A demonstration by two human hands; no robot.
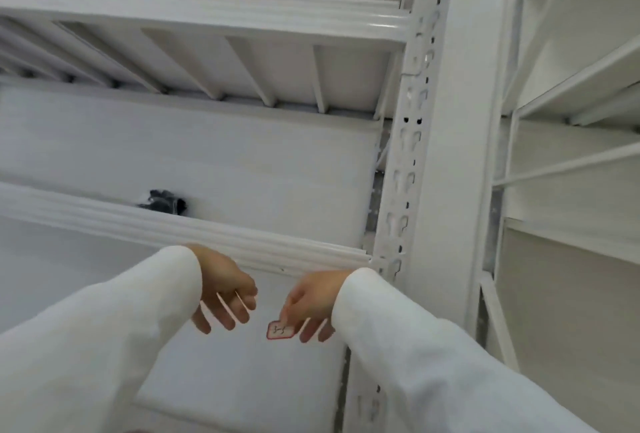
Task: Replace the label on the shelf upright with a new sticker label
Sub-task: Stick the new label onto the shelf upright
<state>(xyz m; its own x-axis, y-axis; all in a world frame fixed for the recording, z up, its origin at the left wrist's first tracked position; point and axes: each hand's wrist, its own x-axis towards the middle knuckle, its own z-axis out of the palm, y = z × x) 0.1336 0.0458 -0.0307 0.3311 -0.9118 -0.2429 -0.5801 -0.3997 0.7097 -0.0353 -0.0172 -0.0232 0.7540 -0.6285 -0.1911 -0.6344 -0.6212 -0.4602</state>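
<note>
1. In front of a white metal rack, seen from below: two arms in white sleeves point(86, 346) reaching up side by side.
2. Right hand point(311, 301): pinching a small white label point(280, 330) with a red border between thumb and forefinger, other fingers curled loosely beneath.
3. Label: held by its upper right corner, hanging just below the fingertips, face toward the camera, a short handwritten mark on it (too blurred to read).
4. Left hand point(227, 289): empty, relaxed and half open, fingers pointing down and slightly spread, close to the right hand but not touching it or the label.
5. Shelf upright point(446, 162): broad white post with a row of keyhole slots along its left face, rising just right of the right hand; label well short of it, in the air in front of a white panel point(207, 380).
6. Horizontal white beam point(173, 228): running from the left edge to the upright, just above both wrists.
7. On the shelf level behind that beam: a small dark object point(162, 203) (unclear what it is).
8. Higher up: a second beam point(207, 13) with ribbed decking above it, and more white shelving point(571, 93) to the right of the upright.
</note>
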